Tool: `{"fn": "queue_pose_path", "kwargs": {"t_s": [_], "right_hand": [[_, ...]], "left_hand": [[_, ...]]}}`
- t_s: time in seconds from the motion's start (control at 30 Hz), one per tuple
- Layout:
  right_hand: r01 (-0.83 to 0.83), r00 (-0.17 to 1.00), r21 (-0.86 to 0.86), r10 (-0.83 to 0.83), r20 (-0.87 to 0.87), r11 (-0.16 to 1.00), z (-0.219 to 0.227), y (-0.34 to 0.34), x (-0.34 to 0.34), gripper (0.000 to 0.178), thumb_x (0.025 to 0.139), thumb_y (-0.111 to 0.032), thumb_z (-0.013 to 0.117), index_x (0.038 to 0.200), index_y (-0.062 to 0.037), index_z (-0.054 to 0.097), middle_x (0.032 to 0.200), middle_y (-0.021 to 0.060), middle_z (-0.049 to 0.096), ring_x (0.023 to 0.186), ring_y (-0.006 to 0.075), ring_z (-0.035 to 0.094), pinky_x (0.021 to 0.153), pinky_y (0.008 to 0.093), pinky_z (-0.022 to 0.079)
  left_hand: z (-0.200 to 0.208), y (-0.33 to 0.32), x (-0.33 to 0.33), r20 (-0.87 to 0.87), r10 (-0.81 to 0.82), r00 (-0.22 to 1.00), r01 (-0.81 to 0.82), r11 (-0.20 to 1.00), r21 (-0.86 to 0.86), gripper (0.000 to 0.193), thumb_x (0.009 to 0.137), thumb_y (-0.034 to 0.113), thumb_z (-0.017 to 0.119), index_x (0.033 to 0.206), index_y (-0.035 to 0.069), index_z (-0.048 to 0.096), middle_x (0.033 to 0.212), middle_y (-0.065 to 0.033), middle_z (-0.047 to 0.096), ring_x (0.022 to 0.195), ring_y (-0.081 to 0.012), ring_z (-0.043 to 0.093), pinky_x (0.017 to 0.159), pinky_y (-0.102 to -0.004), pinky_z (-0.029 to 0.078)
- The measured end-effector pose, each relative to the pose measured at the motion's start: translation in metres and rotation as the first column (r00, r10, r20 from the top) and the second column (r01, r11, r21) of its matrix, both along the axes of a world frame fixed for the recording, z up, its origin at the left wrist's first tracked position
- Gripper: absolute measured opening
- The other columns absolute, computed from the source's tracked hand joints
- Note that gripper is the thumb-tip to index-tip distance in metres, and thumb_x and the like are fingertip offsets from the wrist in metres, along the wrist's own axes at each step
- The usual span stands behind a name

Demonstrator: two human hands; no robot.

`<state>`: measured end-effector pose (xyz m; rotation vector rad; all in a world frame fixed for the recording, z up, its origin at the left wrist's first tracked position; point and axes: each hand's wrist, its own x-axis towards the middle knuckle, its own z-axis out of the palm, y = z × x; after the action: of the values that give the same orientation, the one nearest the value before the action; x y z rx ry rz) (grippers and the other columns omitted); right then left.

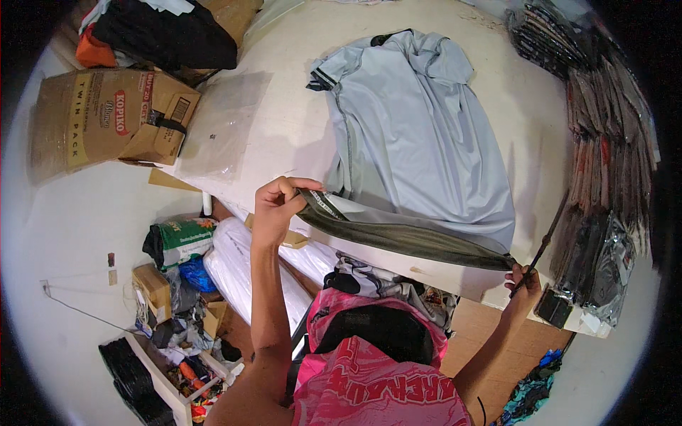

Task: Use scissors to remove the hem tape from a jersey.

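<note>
From where I stand, a pale grey short-sleeved shirt (426, 149) lies spread on the white bench (288, 121), collar at the far side, its olive-dark hem (405, 240) drawn out along the near edge; the left hand (278, 204) has thumb and fingers closed on the hem's left corner, beside a strip of printed tape, and the right hand (523, 279) pinches the opposite corner; a thin dark rod (548, 234) slants up past the right fingers, though I can't tell whether they grip it; left of the shirt lies a clear plastic sheet (226, 131), then a brown cardboard box (99, 117) near a black garment (167, 34); along the right side run stacks of plastic-bagged dark garments (605, 135); below, on the left, lean white plastic-wrapped rolls (238, 266).
</note>
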<state>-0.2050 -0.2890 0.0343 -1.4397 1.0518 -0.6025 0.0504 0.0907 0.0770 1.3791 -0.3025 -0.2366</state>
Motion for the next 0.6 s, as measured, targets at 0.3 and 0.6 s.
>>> {"fn": "queue_pose_path", "kwargs": {"t_s": [0.3, 0.6], "right_hand": [[-0.138, 0.989, -0.042, 0.136, -0.052, 0.989, 0.037, 0.049, 0.026, 0.013, 0.074, -0.005, 0.071, 0.077, -0.0027, 0.058, 0.077, 0.0057, 0.065, 0.062, 0.0116, 0.06, 0.049, 0.0212, 0.045], [-0.349, 0.93, -0.009, 0.348, 0.118, 0.937, 0.036, 0.092, 0.049, 0.02, 0.072, -0.003, 0.074, 0.083, 0.0015, 0.059, 0.084, 0.0089, 0.067, 0.072, 0.0097, 0.06, 0.064, 0.0226, 0.047]], "left_hand": [[0.017, -0.057, -0.033, 0.012, -0.014, 1.0, 0.016, 0.982, -0.186, 0.029, 0.065, -0.024, 0.044, 0.072, 0.004, 0.041, 0.083, -0.0153, 0.061, 0.086, -0.03, 0.064, 0.077, -0.0386, 0.053], [0.035, -0.096, -0.048, 0.219, 0.078, 0.973, -0.103, 0.989, 0.106, 0.033, 0.069, -0.017, 0.049, 0.096, -0.002, 0.058, 0.086, -0.0053, 0.055, 0.076, -0.0131, 0.055, 0.073, -0.0234, 0.045]]}}
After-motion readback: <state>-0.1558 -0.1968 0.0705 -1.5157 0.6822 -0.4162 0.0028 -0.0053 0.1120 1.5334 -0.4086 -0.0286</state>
